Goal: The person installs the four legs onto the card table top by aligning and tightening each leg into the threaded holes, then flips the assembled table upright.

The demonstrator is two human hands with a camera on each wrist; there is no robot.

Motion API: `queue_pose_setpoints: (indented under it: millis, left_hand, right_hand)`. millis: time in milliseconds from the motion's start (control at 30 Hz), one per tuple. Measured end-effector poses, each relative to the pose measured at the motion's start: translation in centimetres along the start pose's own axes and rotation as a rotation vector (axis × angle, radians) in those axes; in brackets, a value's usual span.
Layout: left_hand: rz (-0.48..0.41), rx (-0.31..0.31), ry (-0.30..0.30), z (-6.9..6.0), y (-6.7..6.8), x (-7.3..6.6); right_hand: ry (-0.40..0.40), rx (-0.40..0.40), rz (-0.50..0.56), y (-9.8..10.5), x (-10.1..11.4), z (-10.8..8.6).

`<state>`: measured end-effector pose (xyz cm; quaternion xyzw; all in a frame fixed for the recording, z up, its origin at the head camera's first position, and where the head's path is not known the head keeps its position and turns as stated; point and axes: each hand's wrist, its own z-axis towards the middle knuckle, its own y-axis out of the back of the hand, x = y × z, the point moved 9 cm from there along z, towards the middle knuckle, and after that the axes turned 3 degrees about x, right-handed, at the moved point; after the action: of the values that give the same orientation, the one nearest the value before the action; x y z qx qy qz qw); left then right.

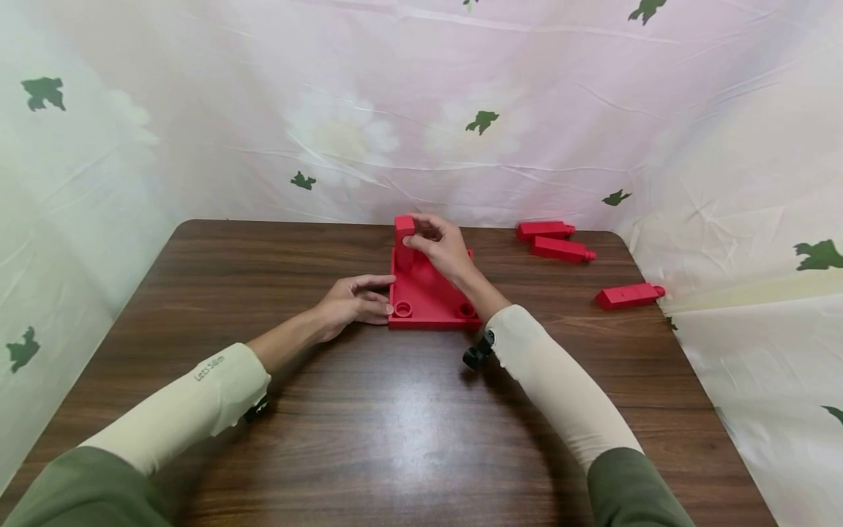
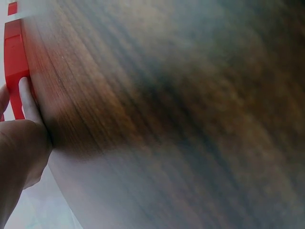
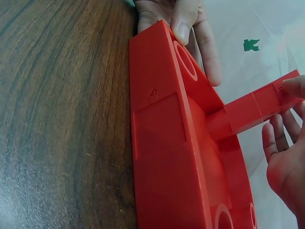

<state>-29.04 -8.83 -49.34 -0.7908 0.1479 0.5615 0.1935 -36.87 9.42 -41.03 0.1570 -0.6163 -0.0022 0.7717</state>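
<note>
A red, shallow tray-like base (image 1: pixel 431 296) with raised walls and round corner sockets (image 1: pixel 402 309) lies on the table. My right hand (image 1: pixel 446 250) pinches the upper end of a red square post (image 1: pixel 404 247), thumb on one side and fingers on the other. The post stands upright at the base's far left corner; in the right wrist view, the post's (image 3: pixel 255 106) round lower end meets that corner. My left hand (image 1: pixel 353 301) touches the base's left wall with extended fingers, its thumb at the near left corner. In the left wrist view only the base's outer wall (image 2: pixel 15 55) shows.
To the right lie several similar loose red posts: one post (image 1: pixel 545 230) at the back edge, another post (image 1: pixel 563 249) against it, and a third post (image 1: pixel 630 296) near the right edge. A patterned cloth (image 1: pixel 408 110) hangs behind the brown wooden table (image 1: pixel 369 424).
</note>
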Motion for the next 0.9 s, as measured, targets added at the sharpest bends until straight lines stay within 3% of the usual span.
queue_pose_setpoints:
  millis: [200, 533, 900]
  left_hand:
    - [-0.002, 0.002, -0.004, -0.01, -0.11, -0.09]
    - [-0.004, -0.002, -0.004, -0.05, -0.03, 0.02]
    - [-0.011, -0.005, -0.005, -0.11, 0.02, -0.03]
  right_hand:
    - [-0.009, -0.026, 0.005, 0.19, -0.15, 0.06]
    - [0.001, 0.044, -0.034, -0.51, -0.28, 0.51]
    - [-0.042, 0.006, 0.007, 0.24, -0.64, 0.41]
